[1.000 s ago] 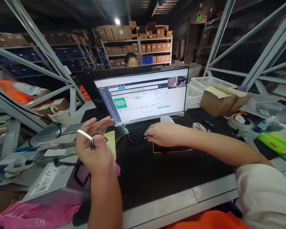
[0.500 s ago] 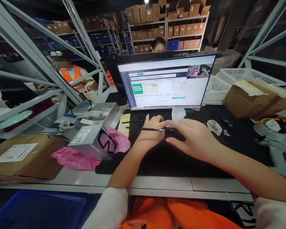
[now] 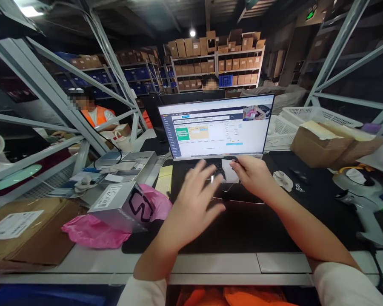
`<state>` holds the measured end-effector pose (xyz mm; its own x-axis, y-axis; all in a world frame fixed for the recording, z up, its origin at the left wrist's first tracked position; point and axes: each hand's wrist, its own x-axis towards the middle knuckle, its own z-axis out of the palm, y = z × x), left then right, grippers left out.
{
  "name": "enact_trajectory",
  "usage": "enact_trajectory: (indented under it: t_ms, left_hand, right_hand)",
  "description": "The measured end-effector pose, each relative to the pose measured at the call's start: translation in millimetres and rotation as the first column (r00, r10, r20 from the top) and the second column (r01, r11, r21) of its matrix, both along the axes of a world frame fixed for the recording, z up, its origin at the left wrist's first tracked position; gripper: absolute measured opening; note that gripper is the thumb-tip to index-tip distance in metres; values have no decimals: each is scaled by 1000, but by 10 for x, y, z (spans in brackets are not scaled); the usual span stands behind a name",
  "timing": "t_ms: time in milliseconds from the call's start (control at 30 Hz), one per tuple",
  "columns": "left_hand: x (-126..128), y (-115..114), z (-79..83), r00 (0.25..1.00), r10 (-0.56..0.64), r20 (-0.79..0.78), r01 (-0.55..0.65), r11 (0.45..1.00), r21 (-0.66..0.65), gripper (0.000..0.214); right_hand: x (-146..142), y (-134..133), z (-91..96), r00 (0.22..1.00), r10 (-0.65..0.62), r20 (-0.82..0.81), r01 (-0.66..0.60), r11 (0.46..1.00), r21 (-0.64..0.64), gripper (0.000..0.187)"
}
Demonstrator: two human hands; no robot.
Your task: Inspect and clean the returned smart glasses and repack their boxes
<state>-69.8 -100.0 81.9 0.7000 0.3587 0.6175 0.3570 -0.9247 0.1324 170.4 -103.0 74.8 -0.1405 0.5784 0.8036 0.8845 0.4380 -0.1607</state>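
My left hand (image 3: 194, 193) hovers over the black desk mat (image 3: 242, 225) just in front of the keyboard (image 3: 218, 166). Its fingers are spread and smeared by motion, and nothing shows in them. My right hand (image 3: 253, 175) rests at the keyboard's right end, fingers curled around a small dark thing that I cannot make out. A white slip of paper (image 3: 227, 171) lies by its fingertips. The lit monitor (image 3: 217, 127) stands right behind both hands.
Left of the mat lie a silver box (image 3: 118, 202) on a pink bag (image 3: 92, 231), yellow sticky notes (image 3: 164, 182) and a flat cardboard parcel (image 3: 22, 231). A cardboard box (image 3: 322, 144) and white baskets (image 3: 309, 114) stand right. One person in an orange vest (image 3: 95, 114) sits at left, another behind the monitor.
The thin rod held between my hands half a second ago is out of sight. My left hand has opened and pulled back from the keyboard; my right hand moved up to the keyboard's right end.
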Motion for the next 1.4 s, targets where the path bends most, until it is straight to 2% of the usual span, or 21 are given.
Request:
enact_trajectory:
  t_ms: [33, 67, 100, 133, 167, 200, 233, 300, 367, 467, 567, 667, 833, 933, 1000, 1100, 1167, 1200, 1233, 1333, 1400]
  left_hand:
    - [-50, -79, 30, 981, -194, -5, 194, 980, -35, 57]
    - [-84, -129, 51, 909, -414, -47, 407, 907, -105, 51]
    - [-100, -146, 62, 788, -607, -101, 580, 787, -212, 45]
    - [-101, -128, 63, 663, -734, -149, 664, 668, -336, 40]
    - [-86, -74, 54, 588, -788, -183, 662, 599, -450, 33]
    - [-60, 12, 38, 588, -780, -214, 597, 597, -536, 27]
    - [-23, 123, 15, 650, -718, -249, 488, 646, -587, 23]
    - [70, 387, -50, 826, -467, -316, 211, 775, -596, 22]
    - [183, 648, -142, 944, -184, -276, 6, 840, -542, 23]
    - [364, 926, -341, 997, -9, 77, 46, 873, -485, 57]
    - [519, 1049, -559, 914, -110, 391, 273, 879, -391, 86]
    - [626, 1063, -696, 840, -136, 525, 344, 882, -322, 77]
    - [708, 997, -719, 695, -57, 716, 412, 848, -332, 60]
    - [736, 1098, -706, 581, 38, 813, 435, 830, -349, 59]
    - [758, 1217, -699, 485, 81, 871, 471, 815, -338, 61]
    - [760, 1380, -677, 398, 114, 910, 443, 845, -300, 69]
    - [740, 1444, -649, 367, 148, 918, 399, 866, -300, 74]
    - [730, 1459, -630, 355, 173, 919, 381, 870, -311, 76]
    - [723, 1464, -608, 341, 200, 919, 367, 871, -326, 76]
    - [732, 1431, -540, 305, 274, 912, 320, 873, -369, 67]
    - [763, 1403, -512, 310, 304, 901, 298, 869, -396, 59]
  right_hand:
    - [25, 7, -3, 999, -13, -38, 14, 1000, 22, 34]
    - [51, 19, -10, 997, -29, -71, 32, 998, 44, 34]
    - [80, 37, -21, 994, -47, -102, 54, 996, 64, 34]
    - [111, 57, -34, 989, -69, -133, 80, 994, 79, 35]
    - [145, 78, -50, 982, -92, -164, 108, 990, 88, 35]
    - [180, 98, -67, 973, -118, -197, 139, 986, 95, 37]
    - [214, 113, -86, 962, -142, -233, 169, 981, 99, 38]
    - [268, 127, -130, 935, -163, -316, 209, 971, 118, 39]
    - [295, 121, -180, 914, -128, -385, 203, 966, 160, 35]
    - [298, 104, -262, 896, -24, -443, 123, 973, 196, 34]
    - [294, 129, -350, 865, 63, -497, 26, 985, 170, 36]
    - [273, 193, -422, 836, 91, -541, -42, 994, 101, 39]
    - [172, 227, -404, 767, 173, -618, -219, 976, 2, 44]
    - [265, 197, -326, 808, 178, -561, -285, 952, -109, 47]
    - [488, 121, -290, 865, 111, -490, -218, 961, -168, 58]
    - [1154, -130, -299, 911, -125, -393, 46, 978, -204, 57]
    - [1806, -391, -332, 851, -390, -352, 313, 915, -255, 49]
    - [2164, -549, -345, 753, -569, -330, 486, 819, -305, 44]
    - [2521, -724, -351, 601, -748, -283, 643, 662, -384, 39]
    - [3435, -1290, -338, 303, -920, -249, 775, 390, -497, 35]
    - [3832, -1605, -338, 144, -966, -214, 793, 242, -560, 30]
